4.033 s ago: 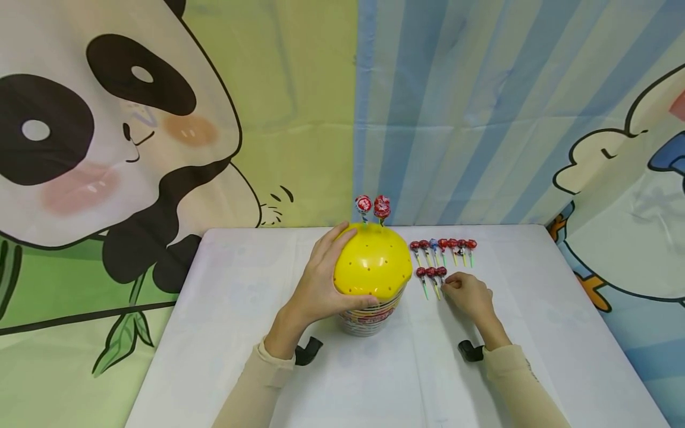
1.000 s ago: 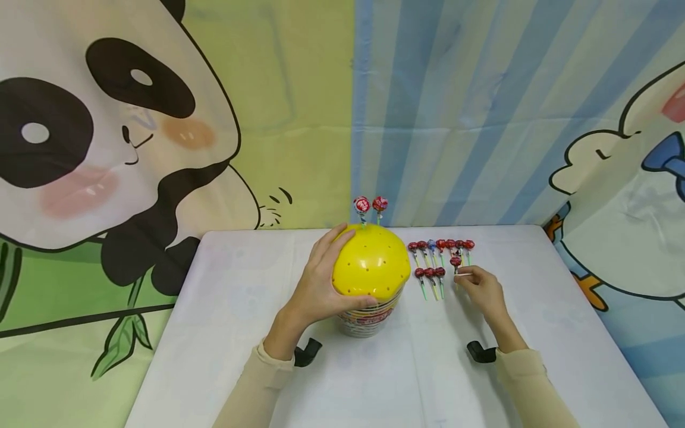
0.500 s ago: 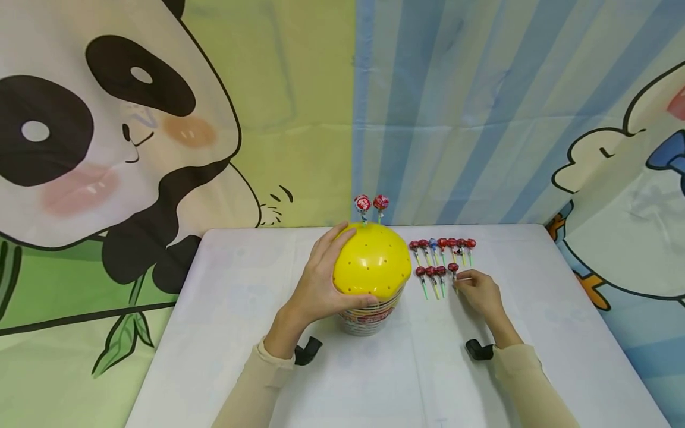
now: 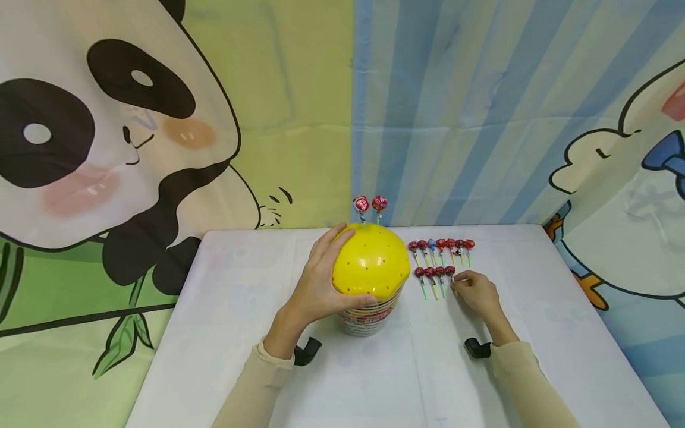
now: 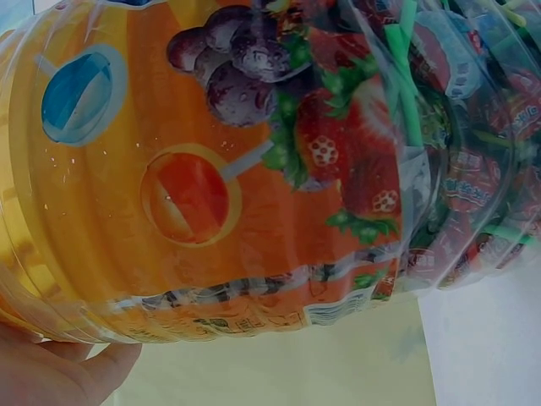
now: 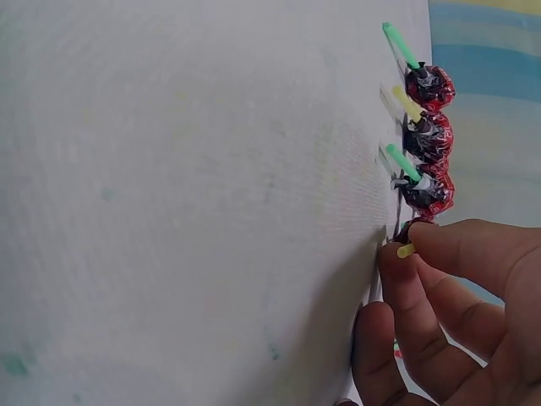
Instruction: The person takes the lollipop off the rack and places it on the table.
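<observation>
My left hand (image 4: 320, 282) grips the side of a clear plastic jar (image 4: 364, 321) under its yellow domed lid (image 4: 369, 261), which is dotted with small holes. Two wrapped lollipops stand upright in the lid's top, one of them the left lollipop (image 4: 361, 204). In the left wrist view the jar's fruit-printed label (image 5: 203, 194) shows, with wrapped candies inside. My right hand (image 4: 478, 295) pinches the stick of a dark red lollipop (image 4: 450, 270) at the right end of the nearer row. Its yellow stick tip (image 6: 407, 250) pokes out between thumb and finger in the right wrist view.
A farther row of several lollipops (image 4: 441, 244), one of them blue, lies on the white table (image 4: 257, 267) right of the jar. Three lollipops (image 4: 430, 272) fill the rest of the nearer row. A printed curtain (image 4: 455, 119) hangs behind the table.
A further lollipop has come into the nearer row, pinched by my right hand, which moved it from between the rows down and slightly left into line. My left hand stays on the jar.
</observation>
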The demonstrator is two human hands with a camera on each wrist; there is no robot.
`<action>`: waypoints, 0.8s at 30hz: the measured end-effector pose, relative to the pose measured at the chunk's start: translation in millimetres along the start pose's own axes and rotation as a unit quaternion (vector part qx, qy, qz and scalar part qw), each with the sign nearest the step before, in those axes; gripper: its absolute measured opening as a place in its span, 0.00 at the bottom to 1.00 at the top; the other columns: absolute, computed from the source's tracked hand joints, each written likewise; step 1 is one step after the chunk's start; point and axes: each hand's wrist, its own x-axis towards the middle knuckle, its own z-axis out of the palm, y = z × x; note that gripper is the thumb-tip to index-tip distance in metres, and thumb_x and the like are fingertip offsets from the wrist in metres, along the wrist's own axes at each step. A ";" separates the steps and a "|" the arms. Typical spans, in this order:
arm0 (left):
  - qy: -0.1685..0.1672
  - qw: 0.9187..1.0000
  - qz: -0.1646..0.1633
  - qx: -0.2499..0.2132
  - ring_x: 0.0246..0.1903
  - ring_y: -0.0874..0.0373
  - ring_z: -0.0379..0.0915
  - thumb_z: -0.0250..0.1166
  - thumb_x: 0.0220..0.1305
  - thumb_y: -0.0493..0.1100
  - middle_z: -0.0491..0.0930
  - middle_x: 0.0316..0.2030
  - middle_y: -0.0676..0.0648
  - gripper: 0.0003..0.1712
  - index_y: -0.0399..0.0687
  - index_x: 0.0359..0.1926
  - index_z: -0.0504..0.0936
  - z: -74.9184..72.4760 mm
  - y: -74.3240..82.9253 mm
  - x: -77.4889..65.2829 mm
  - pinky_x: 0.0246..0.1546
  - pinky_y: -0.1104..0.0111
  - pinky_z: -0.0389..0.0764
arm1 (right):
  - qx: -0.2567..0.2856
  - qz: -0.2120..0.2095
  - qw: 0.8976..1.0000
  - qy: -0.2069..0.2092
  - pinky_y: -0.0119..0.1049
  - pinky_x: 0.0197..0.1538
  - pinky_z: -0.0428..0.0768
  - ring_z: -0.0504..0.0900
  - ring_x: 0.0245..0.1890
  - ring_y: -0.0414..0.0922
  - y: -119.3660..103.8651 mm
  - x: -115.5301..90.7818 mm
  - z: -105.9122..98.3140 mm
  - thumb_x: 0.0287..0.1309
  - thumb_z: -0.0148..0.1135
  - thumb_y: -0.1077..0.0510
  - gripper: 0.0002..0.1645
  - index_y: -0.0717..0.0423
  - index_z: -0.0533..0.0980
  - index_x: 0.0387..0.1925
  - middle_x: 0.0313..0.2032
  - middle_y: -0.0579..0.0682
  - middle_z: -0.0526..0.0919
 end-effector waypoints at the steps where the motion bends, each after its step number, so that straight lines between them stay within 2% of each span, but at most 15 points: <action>1: -0.001 1.000 -0.001 -0.001 0.71 0.52 0.52 0.70 0.42 0.79 0.52 0.75 0.55 0.63 0.61 0.76 0.60 0.0 -0.1 -0.1 0.56 0.47 0.76 | -0.002 -0.002 1.000 0.000 0.42 0.34 0.73 0.80 0.32 0.50 0.2 0.0 0.4 0.65 0.63 0.52 0.18 0.62 0.81 0.47 0.34 0.55 0.85; 10: -0.001 1.000 -0.002 -0.001 0.70 0.52 0.52 0.82 0.37 0.63 0.52 0.75 0.56 0.64 0.62 0.76 0.60 0.7 -1.3 -0.4 0.55 0.47 0.76 | -0.003 -0.029 0.999 0.015 0.45 0.36 0.76 0.82 0.34 0.52 2.1 0.0 0.3 0.65 0.64 0.53 0.17 0.63 0.82 0.46 0.36 0.56 0.86; 14: 0.000 1.000 -0.001 0.000 0.70 0.52 0.52 0.81 0.38 0.65 0.53 0.75 0.54 0.64 0.62 0.76 0.60 0.9 -1.7 -0.1 0.56 0.47 0.76 | -0.002 -0.044 0.999 0.032 0.47 0.37 0.77 0.81 0.36 0.55 -7.4 0.3 -6.9 0.66 0.62 0.54 0.17 0.63 0.81 0.48 0.38 0.59 0.85; 19: 0.002 1.000 0.002 0.000 0.71 0.52 0.52 0.73 0.41 0.76 0.52 0.75 0.55 0.62 0.61 0.75 0.60 0.5 -1.5 -0.1 0.56 0.47 0.76 | 0.020 -0.106 0.991 0.080 0.53 0.38 0.78 0.80 0.41 0.59 -43.8 -2.7 -20.9 0.69 0.61 0.54 0.18 0.63 0.80 0.51 0.42 0.62 0.84; 24: 0.004 1.000 0.003 -0.001 0.71 0.52 0.52 0.69 0.42 0.80 0.53 0.75 0.52 0.63 0.61 0.75 0.61 1.0 -1.8 -0.3 0.55 0.47 0.76 | 0.083 -0.177 0.975 0.103 0.46 0.40 0.77 0.81 0.40 0.53 -92.7 -9.3 -31.2 0.69 0.63 0.50 0.17 0.58 0.82 0.50 0.40 0.56 0.85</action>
